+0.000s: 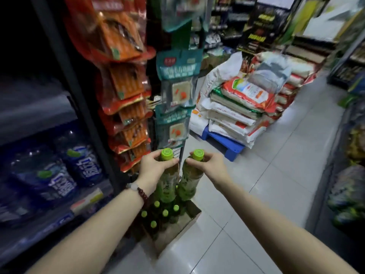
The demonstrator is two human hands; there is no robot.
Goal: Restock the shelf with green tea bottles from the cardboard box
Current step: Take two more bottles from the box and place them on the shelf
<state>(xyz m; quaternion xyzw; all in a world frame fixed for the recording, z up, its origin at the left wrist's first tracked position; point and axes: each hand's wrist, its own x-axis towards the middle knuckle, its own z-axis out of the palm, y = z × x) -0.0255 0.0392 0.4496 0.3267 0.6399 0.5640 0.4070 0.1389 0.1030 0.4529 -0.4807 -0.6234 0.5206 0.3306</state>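
Note:
My left hand (153,168) grips the neck of one green tea bottle (166,184), just under its lime-green cap. My right hand (209,165) holds a second green tea bottle (188,183) the same way. Both bottles hang upright, side by side, above the open cardboard box (177,232) on the floor. Several more green-capped bottles (158,214) stand inside the box. The shelf (39,123) is at my left, dark, with blue-labelled water bottles (59,175) on a lower level.
Hanging snack packets (126,95) on a rack stand right behind the box. A pile of rice sacks (243,107) on a blue pallet (225,144) fills the aisle ahead. More stocked shelves (353,175) line the right side. White floor tiles (256,194) lie between.

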